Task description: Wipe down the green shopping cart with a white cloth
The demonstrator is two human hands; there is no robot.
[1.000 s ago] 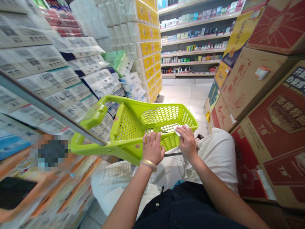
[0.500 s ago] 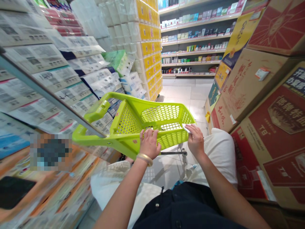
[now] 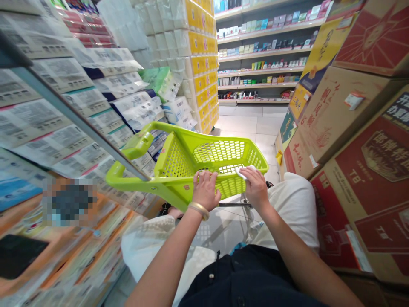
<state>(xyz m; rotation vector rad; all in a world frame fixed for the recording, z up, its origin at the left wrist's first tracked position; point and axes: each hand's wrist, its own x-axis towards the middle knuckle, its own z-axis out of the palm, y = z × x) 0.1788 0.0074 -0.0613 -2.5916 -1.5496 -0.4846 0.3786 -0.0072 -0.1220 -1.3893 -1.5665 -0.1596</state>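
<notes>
A lime-green plastic shopping basket (image 3: 179, 164) with a long handle hangs tilted in front of me, above my knees. My left hand (image 3: 205, 192) grips the near rim of the basket, fingers curled over the edge; a pale bangle sits on that wrist. My right hand (image 3: 254, 187) presses a small white cloth (image 3: 242, 172) against the basket's near right rim, fingers closed on it. The inside of the basket holds nothing I can see.
Shelves of packaged tissue (image 3: 79, 102) stand close on the left. Stacked red and brown cartons (image 3: 358, 140) crowd the right. A tiled aisle (image 3: 252, 128) runs ahead to far shelves of small goods (image 3: 265, 51). Yellow-labelled tissue packs (image 3: 201, 64) are stacked at the aisle corner.
The basket has shifted slightly right and up. My right hand with the white cloth has slid along the near right rim, out to the right and back again. My left hand keeps its grip.
</notes>
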